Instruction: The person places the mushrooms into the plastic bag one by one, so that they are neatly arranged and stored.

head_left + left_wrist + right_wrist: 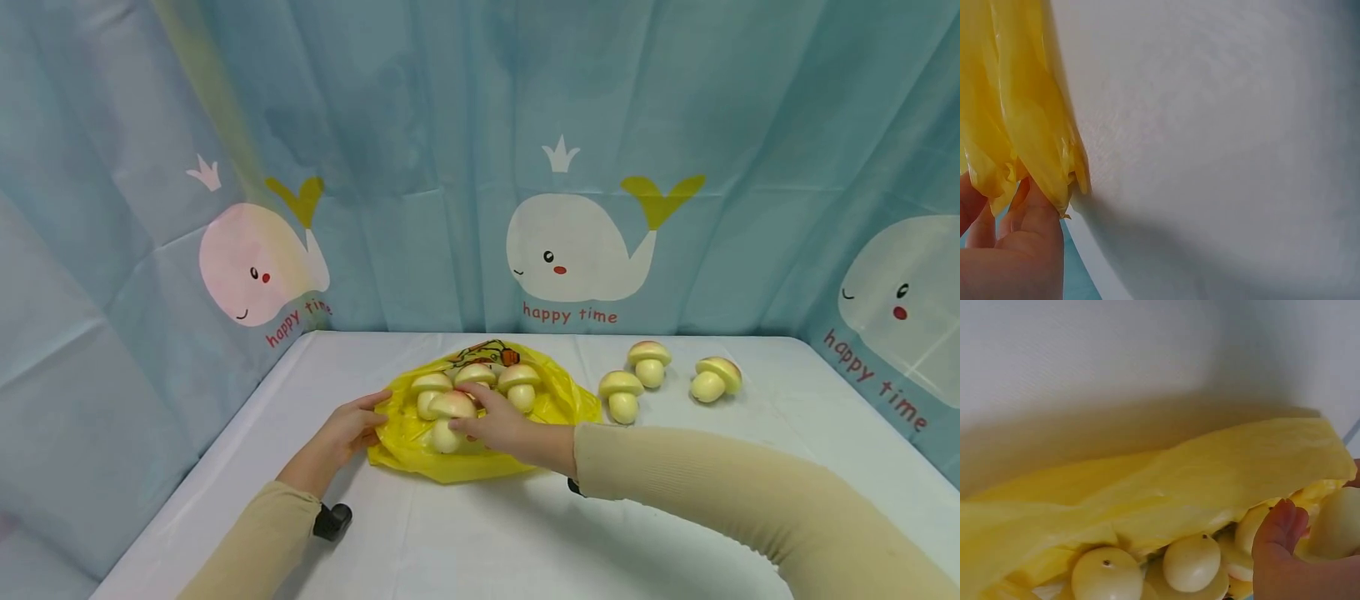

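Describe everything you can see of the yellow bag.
The yellow bag looks like thin, glossy plastic, crinkled, with a dark-outlined printed picture on its far part. It lies open on the white table. Three pale mushrooms sit in it, and the right hand holds another at its opening. The left hand grips its left edge.

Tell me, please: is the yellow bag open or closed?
Open: the yellow bag has its mouth spread, and mushrooms show inside. The left hand holds its edge.
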The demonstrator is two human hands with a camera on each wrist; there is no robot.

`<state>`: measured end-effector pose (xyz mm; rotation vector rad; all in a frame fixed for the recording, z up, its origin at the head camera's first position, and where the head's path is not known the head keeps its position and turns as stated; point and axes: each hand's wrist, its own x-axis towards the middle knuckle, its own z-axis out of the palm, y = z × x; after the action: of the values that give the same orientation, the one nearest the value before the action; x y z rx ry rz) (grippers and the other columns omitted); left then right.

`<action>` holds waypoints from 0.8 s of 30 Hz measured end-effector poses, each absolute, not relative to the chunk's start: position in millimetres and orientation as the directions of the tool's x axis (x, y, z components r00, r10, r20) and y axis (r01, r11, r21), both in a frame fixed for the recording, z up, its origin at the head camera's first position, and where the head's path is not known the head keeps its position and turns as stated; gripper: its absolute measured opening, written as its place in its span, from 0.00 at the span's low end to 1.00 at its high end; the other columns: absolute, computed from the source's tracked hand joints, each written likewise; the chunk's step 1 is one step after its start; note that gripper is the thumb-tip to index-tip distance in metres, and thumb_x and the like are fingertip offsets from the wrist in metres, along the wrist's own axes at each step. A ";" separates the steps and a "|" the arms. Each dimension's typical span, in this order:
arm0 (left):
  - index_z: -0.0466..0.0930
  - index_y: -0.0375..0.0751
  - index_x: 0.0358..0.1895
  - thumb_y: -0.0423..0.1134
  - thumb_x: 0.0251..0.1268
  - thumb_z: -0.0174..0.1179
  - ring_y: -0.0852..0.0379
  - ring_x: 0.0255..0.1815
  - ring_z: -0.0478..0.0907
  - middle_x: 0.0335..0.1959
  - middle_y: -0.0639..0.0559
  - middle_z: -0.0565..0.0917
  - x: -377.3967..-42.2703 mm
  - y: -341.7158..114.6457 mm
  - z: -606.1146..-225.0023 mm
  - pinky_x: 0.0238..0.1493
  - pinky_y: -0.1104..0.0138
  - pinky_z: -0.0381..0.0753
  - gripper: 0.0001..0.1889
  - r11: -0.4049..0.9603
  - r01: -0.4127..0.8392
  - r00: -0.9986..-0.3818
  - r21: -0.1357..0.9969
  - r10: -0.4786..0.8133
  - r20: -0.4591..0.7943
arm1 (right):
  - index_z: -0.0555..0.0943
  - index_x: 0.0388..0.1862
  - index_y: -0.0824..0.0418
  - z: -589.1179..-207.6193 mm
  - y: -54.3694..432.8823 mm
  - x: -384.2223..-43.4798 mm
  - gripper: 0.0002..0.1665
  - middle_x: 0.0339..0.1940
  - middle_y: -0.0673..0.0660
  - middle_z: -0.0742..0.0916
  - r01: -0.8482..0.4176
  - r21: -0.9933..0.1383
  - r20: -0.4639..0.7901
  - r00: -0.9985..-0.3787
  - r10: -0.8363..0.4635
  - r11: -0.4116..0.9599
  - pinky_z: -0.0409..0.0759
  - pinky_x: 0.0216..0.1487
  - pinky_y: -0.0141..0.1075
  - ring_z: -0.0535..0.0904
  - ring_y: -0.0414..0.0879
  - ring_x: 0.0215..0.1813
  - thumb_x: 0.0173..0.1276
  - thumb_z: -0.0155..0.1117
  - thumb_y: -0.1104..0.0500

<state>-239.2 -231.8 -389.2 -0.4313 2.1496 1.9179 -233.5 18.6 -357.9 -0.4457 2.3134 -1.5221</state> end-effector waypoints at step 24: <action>0.57 0.37 0.75 0.27 0.71 0.48 0.50 0.56 0.73 0.74 0.33 0.56 -239.9 -234.0 -391.2 0.64 0.55 0.69 0.30 0.089 -0.339 -0.941 0.937 -0.012 -0.339 | 0.68 0.70 0.60 -360.5 -43.8 -243.9 0.34 0.62 0.59 0.79 -0.163 -0.788 -0.127 -0.900 -0.417 0.594 0.73 0.59 0.43 0.75 0.50 0.58 0.67 0.67 0.55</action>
<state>-239.9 -234.0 -391.2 -0.3523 2.1223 1.9374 -243.9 -43.8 -360.5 -0.4731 2.5266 -1.2041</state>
